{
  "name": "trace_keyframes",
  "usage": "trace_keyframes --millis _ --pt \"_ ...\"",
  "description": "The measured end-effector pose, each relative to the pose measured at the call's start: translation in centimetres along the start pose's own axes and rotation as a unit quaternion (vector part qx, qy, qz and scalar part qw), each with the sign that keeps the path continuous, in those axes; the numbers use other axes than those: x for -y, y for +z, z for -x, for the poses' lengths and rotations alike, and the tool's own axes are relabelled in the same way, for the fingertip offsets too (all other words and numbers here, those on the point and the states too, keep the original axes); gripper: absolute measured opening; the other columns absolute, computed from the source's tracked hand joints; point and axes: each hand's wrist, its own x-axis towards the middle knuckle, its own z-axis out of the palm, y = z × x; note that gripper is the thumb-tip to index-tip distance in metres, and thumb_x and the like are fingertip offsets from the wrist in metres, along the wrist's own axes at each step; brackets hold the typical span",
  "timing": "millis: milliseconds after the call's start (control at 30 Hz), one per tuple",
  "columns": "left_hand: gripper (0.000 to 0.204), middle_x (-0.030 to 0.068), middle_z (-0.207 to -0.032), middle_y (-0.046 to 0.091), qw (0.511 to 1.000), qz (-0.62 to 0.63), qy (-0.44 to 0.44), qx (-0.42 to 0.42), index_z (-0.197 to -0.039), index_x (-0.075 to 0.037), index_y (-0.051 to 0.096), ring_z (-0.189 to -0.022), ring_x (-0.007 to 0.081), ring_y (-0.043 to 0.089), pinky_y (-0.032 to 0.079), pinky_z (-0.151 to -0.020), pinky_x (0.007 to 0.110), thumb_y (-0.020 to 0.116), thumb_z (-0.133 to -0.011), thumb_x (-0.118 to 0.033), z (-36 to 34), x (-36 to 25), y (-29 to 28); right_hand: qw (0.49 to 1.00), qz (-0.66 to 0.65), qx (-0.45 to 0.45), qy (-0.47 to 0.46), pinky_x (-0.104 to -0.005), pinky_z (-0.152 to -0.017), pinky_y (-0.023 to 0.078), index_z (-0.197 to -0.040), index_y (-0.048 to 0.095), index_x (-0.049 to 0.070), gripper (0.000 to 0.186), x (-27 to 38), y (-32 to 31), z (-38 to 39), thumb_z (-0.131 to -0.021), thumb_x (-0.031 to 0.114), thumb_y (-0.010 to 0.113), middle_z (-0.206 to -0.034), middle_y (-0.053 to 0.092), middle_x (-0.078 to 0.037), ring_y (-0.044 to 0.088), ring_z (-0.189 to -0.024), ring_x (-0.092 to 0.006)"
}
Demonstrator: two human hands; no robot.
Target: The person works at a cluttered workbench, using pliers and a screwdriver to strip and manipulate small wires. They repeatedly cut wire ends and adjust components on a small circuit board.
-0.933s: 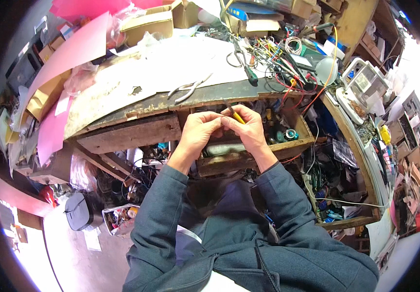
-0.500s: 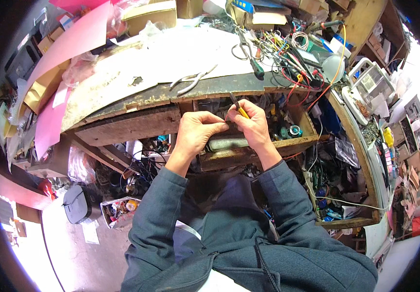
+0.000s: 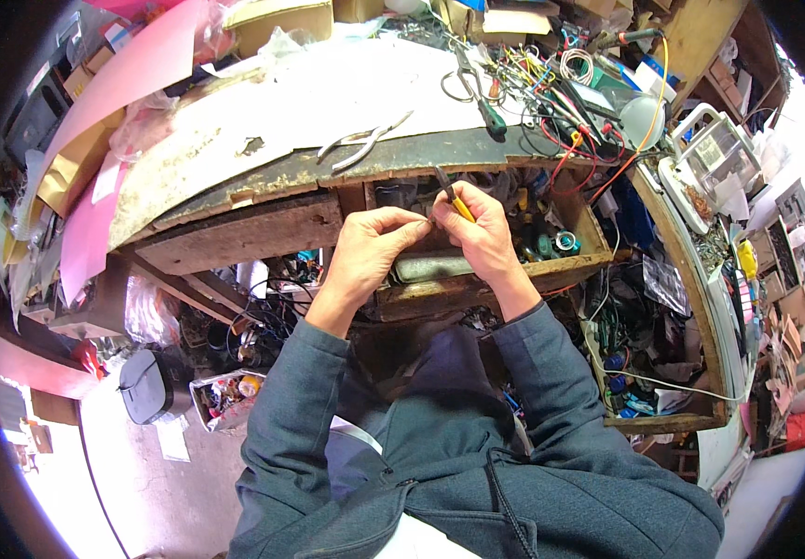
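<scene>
My right hand [image 3: 482, 240] is closed around a slim yellow-and-black hand tool [image 3: 461, 208]. The tool's dark end points up toward the bench edge; its exact kind is unclear. Close beside it, my left hand [image 3: 365, 256] pinches with thumb and forefinger, the fingertips nearly meeting those of the right. Whatever lies in that pinch is too small to make out. Both hands hover over a pulled-out wooden drawer [image 3: 505, 279]. Inside the drawer, below the hands, rests a pale cylindrical object [image 3: 430, 268], with a teal round part [image 3: 566, 242] to its right.
Pale-handled pliers [image 3: 363, 149] lie at the bench's front edge. Scissors [image 3: 463, 82], a green-handled tool [image 3: 491, 119] and tangled wires [image 3: 552, 102] crowd the back right. A second wooden drawer [image 3: 673, 426] full of parts stands at right. A dark bin [image 3: 146, 387] is on the floor at left.
Both hands stay close together with the same grips. The left hand has shifted slightly left, and the view has moved a little. Nothing is let go.
</scene>
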Motion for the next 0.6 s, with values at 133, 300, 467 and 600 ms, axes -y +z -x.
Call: trace_keyframes --millis 133,300,467,600 --pt "0.014 0.006 -0.09 0.076 0.999 -0.011 0.008 -0.035 -0.1 0.0 0.077 -0.082 0.0098 0.068 0.055 -0.078 0.025 0.076 -0.086 -0.003 0.17 -0.25 0.2 1.0 -0.01 0.004 0.015 -0.0184 -0.061 0.037 -0.095 0.063 0.007 0.007 -0.22 -0.22 0.04 -0.098 0.013 0.066 -0.082 0.058 0.007 0.046 -0.07 -0.0012" --pt "0.013 0.0052 -0.088 0.076 0.997 0.009 0.027 -0.072 -0.097 -0.001 0.078 -0.079 0.0088 0.067 0.053 -0.074 0.024 0.078 -0.084 -0.003 0.23 -0.02 0.51 1.0 -0.011 -0.02 0.011 -0.0185 -0.058 0.036 -0.095 0.065 0.008 0.008 -0.26 0.08 -0.08 -0.097 0.015 0.068 -0.079 0.059 0.008 0.045 -0.067 -0.0002" --pt "0.012 0.0038 -0.087 0.075 0.994 0.017 0.028 -0.102 -0.097 -0.001 0.078 -0.078 0.0077 0.065 0.052 -0.072 0.023 0.078 -0.085 -0.003 0.46 -0.13 0.6 0.998 -0.027 -0.046 0.032 -0.0189 -0.059 0.041 -0.095 0.07 0.005 0.01 0.23 0.02 -0.03 -0.093 0.014 0.073 -0.079 0.064 0.005 0.051 -0.067 -0.0011" --pt "0.012 0.0043 -0.087 0.076 0.995 0.015 0.031 -0.094 -0.097 -0.001 0.078 -0.078 0.0076 0.065 0.052 -0.072 0.023 0.078 -0.085 -0.005 0.31 0.1 0.69 0.999 -0.04 -0.019 0.029 -0.0193 -0.066 0.046 -0.096 0.072 0.001 0.006 -0.06 -0.15 -0.02 -0.092 0.005 0.07 -0.085 0.068 0.003 0.057 -0.075 -0.0029"
